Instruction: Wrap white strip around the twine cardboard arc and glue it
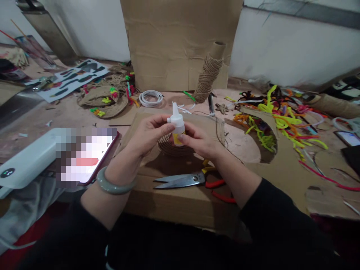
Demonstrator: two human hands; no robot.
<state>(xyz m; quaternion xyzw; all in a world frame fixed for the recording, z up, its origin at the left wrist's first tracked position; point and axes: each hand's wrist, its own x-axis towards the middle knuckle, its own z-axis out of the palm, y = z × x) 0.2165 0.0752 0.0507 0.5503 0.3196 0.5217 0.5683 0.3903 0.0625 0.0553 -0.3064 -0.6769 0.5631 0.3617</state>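
A small white glue bottle (177, 122) with a yellow label and a pointed nozzle is held upright. My right hand (198, 140) is closed round its lower part, fingers over the label. My left hand (153, 131) pinches at the bottle's left shoulder, where a small white cap (169, 120) shows by the fingertips. Below the bottle, partly hidden by my hands, a coil of brown twine (171, 148) lies on cardboard (157, 165). Scissors (182, 180) with red and yellow handles lie in front, blades pointing left, partly under my right forearm.
A lit phone (90, 157) and a white device (30, 161) lie at left. Behind stand a cardboard sheet (174, 41) and a twine-wrapped tube (208, 75). Woven twine pieces (104, 99) and a white tape coil (151, 98) sit back left; colourful pipe cleaners (284, 120) spread right.
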